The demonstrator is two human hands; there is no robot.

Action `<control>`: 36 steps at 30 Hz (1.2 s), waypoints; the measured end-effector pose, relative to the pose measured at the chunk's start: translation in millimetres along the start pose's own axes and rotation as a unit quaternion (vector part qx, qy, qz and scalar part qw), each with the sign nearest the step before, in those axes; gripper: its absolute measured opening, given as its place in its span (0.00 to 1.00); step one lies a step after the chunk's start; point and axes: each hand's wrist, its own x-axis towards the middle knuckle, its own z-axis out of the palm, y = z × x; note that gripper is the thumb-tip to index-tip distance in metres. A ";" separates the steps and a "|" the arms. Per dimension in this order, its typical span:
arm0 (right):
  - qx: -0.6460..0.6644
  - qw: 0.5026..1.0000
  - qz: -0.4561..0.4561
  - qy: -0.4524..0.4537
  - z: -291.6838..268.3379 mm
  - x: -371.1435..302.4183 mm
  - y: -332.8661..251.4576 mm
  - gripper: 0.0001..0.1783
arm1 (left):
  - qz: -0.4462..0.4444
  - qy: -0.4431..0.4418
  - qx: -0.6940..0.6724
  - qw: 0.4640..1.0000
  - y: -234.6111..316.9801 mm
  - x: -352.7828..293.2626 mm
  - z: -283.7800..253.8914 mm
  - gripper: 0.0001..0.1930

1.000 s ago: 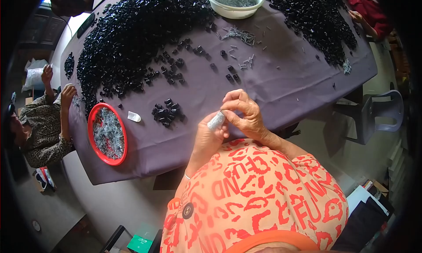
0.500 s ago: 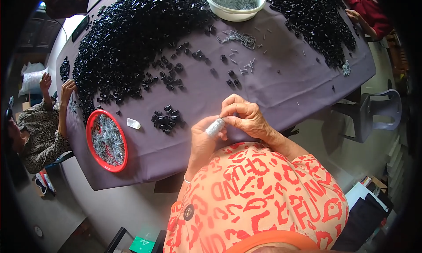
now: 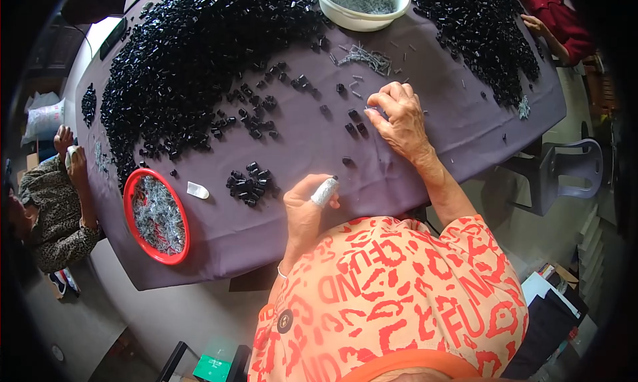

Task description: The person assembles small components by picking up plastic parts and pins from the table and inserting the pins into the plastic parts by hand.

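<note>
My left hand [image 3: 304, 206] is curled above the near table edge, one digit wrapped in silvery-white tape [image 3: 323, 192]. A small black piece [image 3: 335, 178] shows at its tip, held there. Farther right and forward, my right hand [image 3: 403, 119] pinches thumb and forefinger together over the loose thin rods; a pale thin rod [image 3: 369, 108] shows at the fingertips. Two small black plastic pieces [image 3: 355, 129] lie just left of it, and another black piece [image 3: 347, 161] rests between my hands. A small cluster of black pieces [image 3: 250, 184] sits left of my left hand.
A huge heap of black pieces [image 3: 193, 56] covers the far left, another heap [image 3: 485, 43] the far right. A white bowl [image 3: 362, 22] stands at the back. A red-rimmed basket [image 3: 184, 226] holds clear-grey bits beside a white cap [image 3: 197, 190]. People sit at both sides.
My right hand has left my left hand and moved forward and right to the loose rods. My left hand stays nearly in place. The person at left has brought their hands together.
</note>
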 end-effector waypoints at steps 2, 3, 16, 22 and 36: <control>-0.008 1.000 -0.002 -0.022 2.1 2.8 2.9 0.07 | -0.021 0.004 -0.002 1.000 -1.8 -1.5 -0.7 0.05; -0.015 0.999 -0.003 -0.044 3.2 3.7 3.9 0.06 | -0.021 0.005 -0.003 1.000 -2.4 -0.6 -0.4 0.05; -0.095 0.985 -0.144 -0.001 3.9 0.4 3.0 0.07 | 0.036 -0.008 -0.073 0.997 -13.3 5.5 -7.2 0.07; 0.036 0.986 -0.150 0.056 -0.7 -5.6 4.9 0.09 | 0.055 -0.016 -0.058 0.997 -16.0 2.6 -10.1 0.07; 0.089 0.982 -0.157 0.048 10.7 -15.9 12.6 0.09 | 0.089 -0.053 -0.115 0.988 -25.8 10.0 -19.3 0.09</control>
